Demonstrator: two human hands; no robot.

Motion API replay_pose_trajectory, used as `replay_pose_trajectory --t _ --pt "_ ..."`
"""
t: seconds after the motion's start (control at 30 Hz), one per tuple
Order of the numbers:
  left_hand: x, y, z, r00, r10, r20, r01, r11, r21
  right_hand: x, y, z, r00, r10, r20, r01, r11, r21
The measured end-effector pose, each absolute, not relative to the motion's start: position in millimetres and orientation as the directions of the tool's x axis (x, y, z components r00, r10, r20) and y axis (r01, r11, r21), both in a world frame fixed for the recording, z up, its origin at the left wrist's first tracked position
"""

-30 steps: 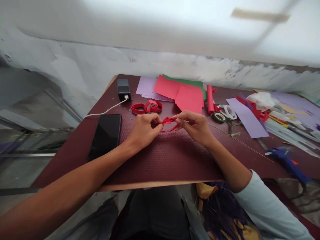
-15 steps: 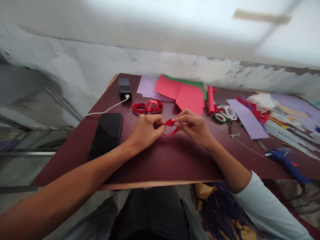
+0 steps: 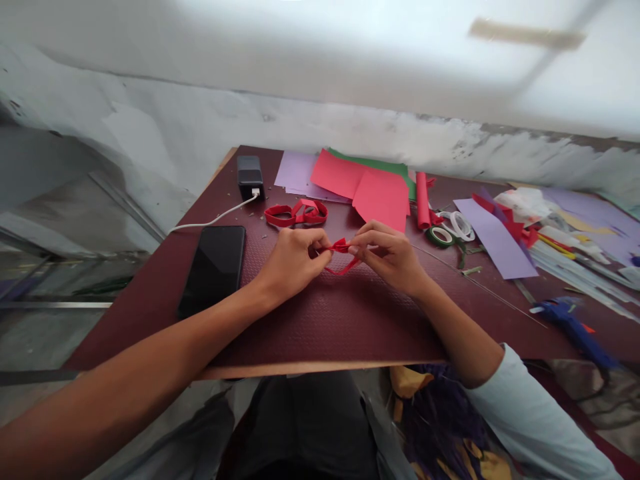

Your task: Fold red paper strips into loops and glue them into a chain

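Note:
A narrow red paper strip [image 3: 341,246], folded and partly looped, is stretched between my two hands over the table. My left hand [image 3: 295,261] pinches its left end between thumb and fingertips. The right end is pinched by my right hand [image 3: 385,255], and a loop of the strip hangs below the fingers. From near my right hand a thin wire [image 3: 480,287] runs out across the table to the right. Just beyond my left hand lies a looped red paper band [image 3: 296,213].
A phone [image 3: 215,267] and a power bank [image 3: 249,177] with a white cable are on the left. Red sheets [image 3: 383,200] and a lilac sheet [image 3: 297,172] lie at the back. Green tape [image 3: 439,236], a lilac piece [image 3: 495,237] and a blue glue gun [image 3: 575,330] are on the right.
The folded part of the strip between my fingers looks slightly narrower and flatter. Both hands stay in nearly the same place, still pinching it.

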State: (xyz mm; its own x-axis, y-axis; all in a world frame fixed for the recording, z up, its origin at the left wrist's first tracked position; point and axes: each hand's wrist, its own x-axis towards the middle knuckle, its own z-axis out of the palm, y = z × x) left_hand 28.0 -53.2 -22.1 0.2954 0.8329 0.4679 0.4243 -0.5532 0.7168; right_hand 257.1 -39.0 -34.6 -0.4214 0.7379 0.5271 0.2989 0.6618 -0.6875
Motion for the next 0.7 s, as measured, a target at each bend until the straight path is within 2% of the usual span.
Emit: replay_pose_trajectory --t 0.23,0.53,0.7 --pt "28.1 -54.2 -21.8 0.304 0.829 0.469 0.437 -0.559 0.704 255.5 -41.2 -31.0 -0.409 0.778 0.477 0.285 0.605 -0.744" --pt "27.3 -54.5 -23.4 0.328 0.819 0.470 0.433 -0.573 0.696 255.8 -38.2 -30.2 -0.410 0.775 0.481 0.288 0.610 -0.738" --pt "27.8 -54.4 -23.0 0.330 0.824 0.461 0.425 -0.566 0.707 256.1 -38.7 -32.2 -0.383 0.812 0.440 0.274 0.555 -0.786"
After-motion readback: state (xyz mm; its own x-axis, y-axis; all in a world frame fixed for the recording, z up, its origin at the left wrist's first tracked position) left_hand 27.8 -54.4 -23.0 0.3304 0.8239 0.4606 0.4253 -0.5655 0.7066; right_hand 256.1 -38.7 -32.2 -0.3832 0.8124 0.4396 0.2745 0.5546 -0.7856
